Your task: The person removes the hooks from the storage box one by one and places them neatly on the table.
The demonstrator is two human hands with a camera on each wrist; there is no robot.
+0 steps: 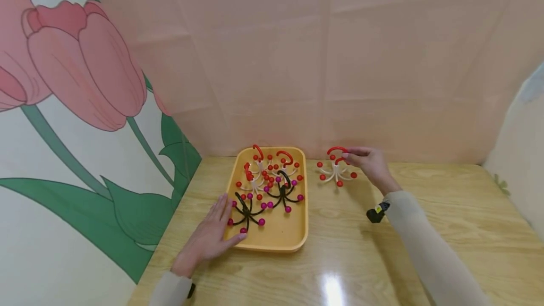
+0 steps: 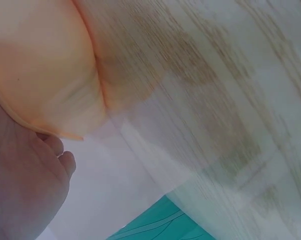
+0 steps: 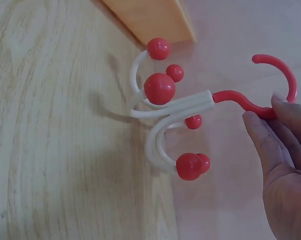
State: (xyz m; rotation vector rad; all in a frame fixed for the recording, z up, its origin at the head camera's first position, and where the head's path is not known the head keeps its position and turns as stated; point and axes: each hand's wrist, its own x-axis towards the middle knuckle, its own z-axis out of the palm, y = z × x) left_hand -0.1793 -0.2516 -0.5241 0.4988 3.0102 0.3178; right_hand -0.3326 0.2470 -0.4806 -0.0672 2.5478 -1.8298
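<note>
Step in hand: right hand [image 1: 369, 163] pinches white hook [image 1: 335, 170] on the surface beside tray [image 1: 297, 230]; left hand [image 1: 210, 235], fingers straight, steadies tray; release next

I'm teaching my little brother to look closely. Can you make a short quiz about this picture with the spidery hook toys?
1. True or false: the right hand pinches the red hook of a white hanger.
2. Where does that hanger stand? A in the tray, B on the table beside the tray.
3. What does the left hand rest on?

Key: 1 true. 2 B, on the wooden table. 3 The near left edge of the yellow tray, fingers flat.
</note>
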